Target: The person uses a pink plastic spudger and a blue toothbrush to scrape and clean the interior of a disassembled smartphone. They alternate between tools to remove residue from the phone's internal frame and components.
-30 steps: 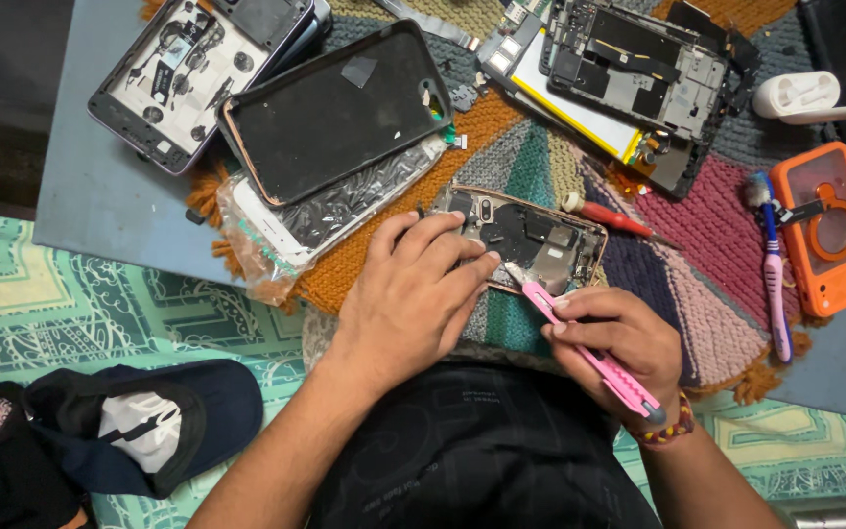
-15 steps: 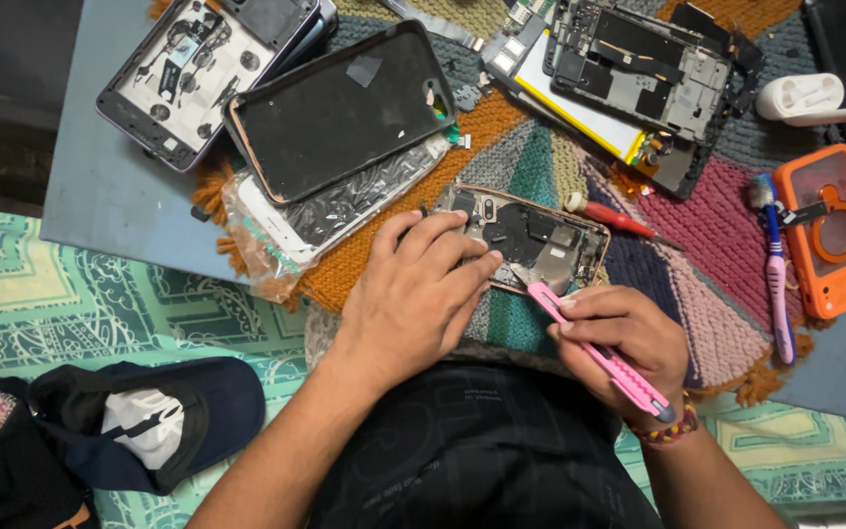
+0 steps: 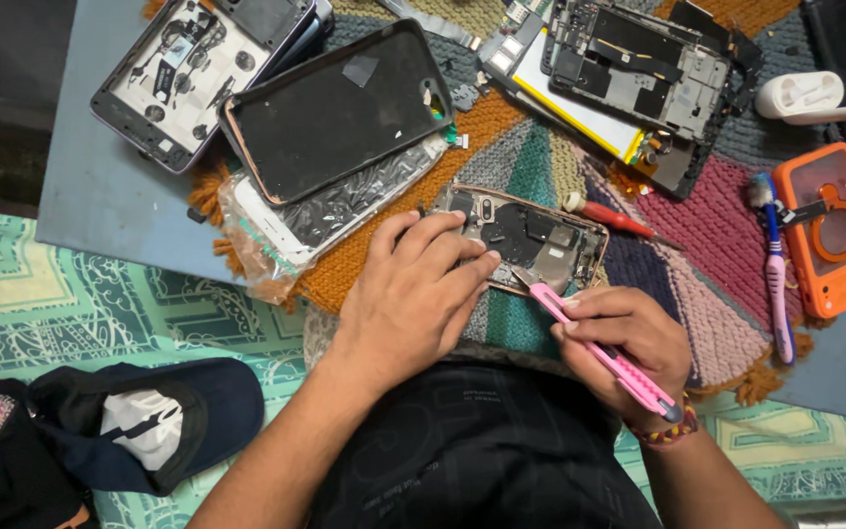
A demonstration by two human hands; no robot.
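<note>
Opened phone (image 3: 526, 235), its back off and boards bare, lies on the knitted mat (image 3: 697, 245) near the front edge of the worktop (image 3: 100, 196), in the same spot as a second ago. Left hand (image 3: 413, 294) rests on its near left end with fingers spread and curled over the frame, pressing it down; its pose has hardly changed. Right hand (image 3: 629, 338) is closed around a pink craft knife (image 3: 594, 343), held like a pen, with the tip at the phone's near edge; compared with a second ago the knife sits at almost the same angle, the tip perhaps a little closer in to the frame. Just beyond the phone lies a red-handled screwdriver (image 3: 609, 217). Toward the right edge are a pink toothbrush (image 3: 775, 264) and an orange phone case (image 3: 827, 230), unmoved. A black phone case (image 3: 335, 113) lies toward the far left, and a dark cap (image 3: 144, 421) rests on the green patterned cloth (image 3: 70, 304) below the worktop.
</note>
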